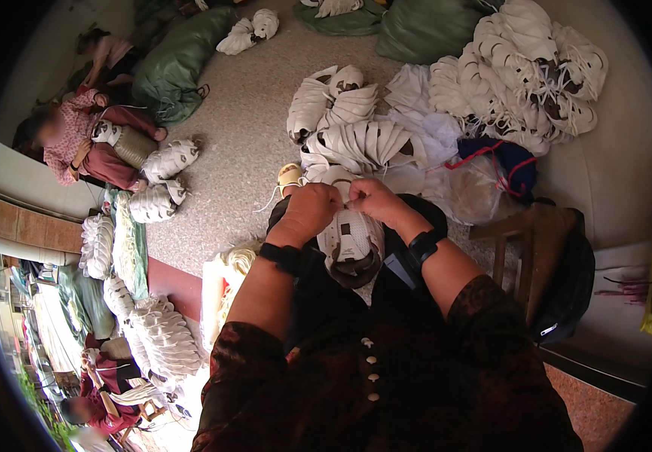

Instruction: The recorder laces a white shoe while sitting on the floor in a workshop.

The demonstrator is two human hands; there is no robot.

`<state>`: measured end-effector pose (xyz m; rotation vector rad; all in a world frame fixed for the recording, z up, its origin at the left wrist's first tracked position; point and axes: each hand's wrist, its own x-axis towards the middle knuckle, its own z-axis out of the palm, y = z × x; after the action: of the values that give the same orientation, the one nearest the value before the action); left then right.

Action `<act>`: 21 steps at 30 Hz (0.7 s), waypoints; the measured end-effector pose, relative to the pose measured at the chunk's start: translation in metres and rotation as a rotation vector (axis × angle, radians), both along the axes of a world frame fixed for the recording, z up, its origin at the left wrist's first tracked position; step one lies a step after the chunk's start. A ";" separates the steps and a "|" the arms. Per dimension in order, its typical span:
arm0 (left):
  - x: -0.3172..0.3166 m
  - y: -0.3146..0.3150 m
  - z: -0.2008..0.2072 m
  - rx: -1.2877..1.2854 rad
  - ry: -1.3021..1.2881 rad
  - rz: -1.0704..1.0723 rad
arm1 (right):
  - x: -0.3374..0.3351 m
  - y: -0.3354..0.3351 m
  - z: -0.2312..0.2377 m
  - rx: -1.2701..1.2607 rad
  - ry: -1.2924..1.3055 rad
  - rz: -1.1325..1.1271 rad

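Observation:
A white perforated shoe [350, 239] lies in my lap with its brown-lined opening toward me. Over its far part my left hand [313, 211] is closed, fingers bent in a pinch. A thin white shoelace [271, 199] runs out to the left of that hand. My right hand [380, 202] pinches close beside it, thumb and forefinger together above the shoe; what lies between those fingertips is too small to make out. Both wrists wear dark bands. Just beyond my hands lies a row of nested white shoes [363, 145].
A large heap of white shoes [522, 71] fills the far right, near clear plastic bags [465, 188]. A wooden stool [518, 241] and a black bag [567, 279] stand at my right. Green sacks [179, 64] lie far left. A person in pink [77, 135] sits left, holding a shoe.

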<state>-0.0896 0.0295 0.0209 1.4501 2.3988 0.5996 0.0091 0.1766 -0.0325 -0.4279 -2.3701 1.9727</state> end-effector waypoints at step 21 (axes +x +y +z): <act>0.021 -0.012 -0.017 0.261 -0.042 0.060 | 0.014 0.002 0.003 -0.295 0.052 -0.018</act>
<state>-0.0682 0.0174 0.0036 1.4495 2.4100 0.9785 0.0231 0.1783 -0.0294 -0.3990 -2.0421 2.3020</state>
